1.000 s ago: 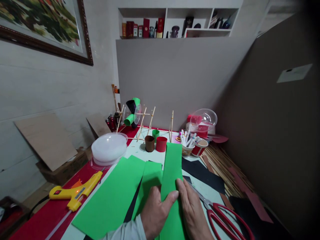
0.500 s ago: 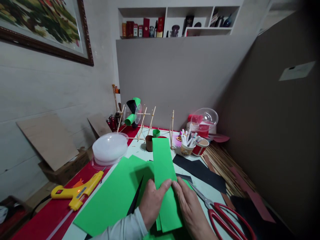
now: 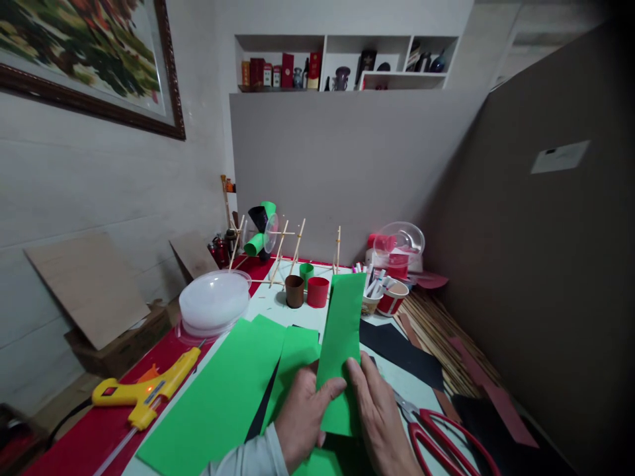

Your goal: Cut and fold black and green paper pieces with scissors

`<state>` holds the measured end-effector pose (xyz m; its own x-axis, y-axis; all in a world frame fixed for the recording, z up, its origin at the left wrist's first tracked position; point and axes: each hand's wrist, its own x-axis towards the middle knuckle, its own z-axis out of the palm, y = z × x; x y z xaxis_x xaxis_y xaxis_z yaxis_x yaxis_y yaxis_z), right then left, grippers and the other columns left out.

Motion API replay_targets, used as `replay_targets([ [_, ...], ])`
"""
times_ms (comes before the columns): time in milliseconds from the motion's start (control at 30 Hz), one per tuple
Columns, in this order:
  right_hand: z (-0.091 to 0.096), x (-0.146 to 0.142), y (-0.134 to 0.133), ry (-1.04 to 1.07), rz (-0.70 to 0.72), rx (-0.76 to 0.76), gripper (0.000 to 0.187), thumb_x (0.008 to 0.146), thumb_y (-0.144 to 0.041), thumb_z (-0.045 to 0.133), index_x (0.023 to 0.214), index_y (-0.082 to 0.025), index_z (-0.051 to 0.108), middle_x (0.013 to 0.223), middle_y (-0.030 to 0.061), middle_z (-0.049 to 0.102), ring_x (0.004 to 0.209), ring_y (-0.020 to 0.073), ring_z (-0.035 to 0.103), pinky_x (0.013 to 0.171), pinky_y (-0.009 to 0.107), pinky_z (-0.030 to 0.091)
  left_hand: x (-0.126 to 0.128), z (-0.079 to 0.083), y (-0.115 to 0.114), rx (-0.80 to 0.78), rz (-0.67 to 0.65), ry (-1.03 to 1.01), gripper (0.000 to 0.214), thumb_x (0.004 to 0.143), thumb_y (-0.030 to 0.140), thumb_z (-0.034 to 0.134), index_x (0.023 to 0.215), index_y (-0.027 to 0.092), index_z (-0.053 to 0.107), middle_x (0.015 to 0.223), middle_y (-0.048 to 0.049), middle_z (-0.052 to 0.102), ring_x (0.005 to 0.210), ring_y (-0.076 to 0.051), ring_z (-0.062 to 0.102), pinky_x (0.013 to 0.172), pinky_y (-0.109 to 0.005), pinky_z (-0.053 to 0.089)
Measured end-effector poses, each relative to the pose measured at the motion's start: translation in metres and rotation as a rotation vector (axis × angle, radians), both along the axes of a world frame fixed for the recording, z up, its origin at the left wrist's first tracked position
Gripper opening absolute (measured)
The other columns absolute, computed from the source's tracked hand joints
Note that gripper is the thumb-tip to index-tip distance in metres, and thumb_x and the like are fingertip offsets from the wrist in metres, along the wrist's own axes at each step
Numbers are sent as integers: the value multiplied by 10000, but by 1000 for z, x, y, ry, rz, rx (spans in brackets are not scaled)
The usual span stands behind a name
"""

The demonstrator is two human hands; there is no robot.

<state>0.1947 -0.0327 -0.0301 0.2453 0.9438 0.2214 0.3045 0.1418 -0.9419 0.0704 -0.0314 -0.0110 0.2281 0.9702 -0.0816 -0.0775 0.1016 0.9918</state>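
Observation:
A long green paper strip (image 3: pixel 343 324) stands tilted up from the table between my two hands. My left hand (image 3: pixel 305 410) grips its left edge low down, the thumb lying across the front. On the other edge my right hand (image 3: pixel 380 413) holds on, thumb pressed to the paper. Large green paper sheets (image 3: pixel 213 390) lie flat to the left, and a narrower green piece (image 3: pixel 297 350) lies just behind my left hand. Red-handled scissors (image 3: pixel 431 436) rest beside my right hand, their blades partly hidden by it.
A yellow glue gun (image 3: pixel 153 390) lies on the red cloth at left, near white plastic lids (image 3: pixel 215 301). Brown (image 3: pixel 294 291) and red (image 3: pixel 317 292) paper cups stand ahead, before stick frames (image 3: pixel 280 254). Black paper (image 3: pixel 404 347) and wooden sticks (image 3: pixel 441 330) lie at right.
The green strip has tilted and shifted to the right, its top now leaning right and uncovering the red cup. Both hands have moved slightly with it. The camera view has shifted a little.

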Motion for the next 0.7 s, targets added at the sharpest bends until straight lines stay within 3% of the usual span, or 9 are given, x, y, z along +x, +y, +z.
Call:
replay_targets([
  [100,-7,-1,0,10,8,54,584,861,-699,510,1120,-203,676,1181,131,727,1070,292,673,864,376,558,0,-3,0,-19,-1,-17,446,821,416,587,1144,117,660,606,38,539,433,-73,364,329,-161,268],
  [333,-8,-3,1,-11,36,89,501,914,-640,488,1035,-191,673,986,129,760,890,278,708,807,373,566,-1,-1,-2,-80,-1,21,469,796,506,631,1072,133,697,537,50,523,389,-107,421,320,-206,314],
  [367,-7,-3,1,-12,26,103,499,912,-644,488,1017,-195,679,983,129,761,881,276,710,789,364,571,-3,1,0,-64,9,29,465,792,518,643,1039,129,711,548,30,571,418,-131,493,365,-233,394],
  [433,-8,-3,1,-12,21,140,503,914,-648,478,1012,-205,696,943,114,767,830,264,713,727,338,580,-9,5,5,19,51,20,436,783,504,685,998,128,736,721,-54,720,659,-211,672,600,-307,548],
  [533,-12,-1,-1,-48,114,168,478,902,-638,500,1030,-232,719,881,81,771,784,251,707,706,324,583,-18,8,14,101,144,-93,387,765,446,745,976,121,747,998,-116,778,1012,-296,685,922,-391,515],
  [633,-10,5,-4,-96,199,218,451,841,-658,556,988,-274,742,933,70,771,885,268,706,769,346,583,-20,7,20,68,222,-172,369,781,429,735,956,104,737,979,-116,789,970,-303,703,926,-416,515],
  [700,-2,10,-5,-100,228,230,427,837,-647,549,979,-298,751,953,58,763,932,268,700,804,358,577,-18,4,18,44,192,-186,373,790,416,726,982,97,734,985,-123,791,943,-302,715,909,-426,528],
])
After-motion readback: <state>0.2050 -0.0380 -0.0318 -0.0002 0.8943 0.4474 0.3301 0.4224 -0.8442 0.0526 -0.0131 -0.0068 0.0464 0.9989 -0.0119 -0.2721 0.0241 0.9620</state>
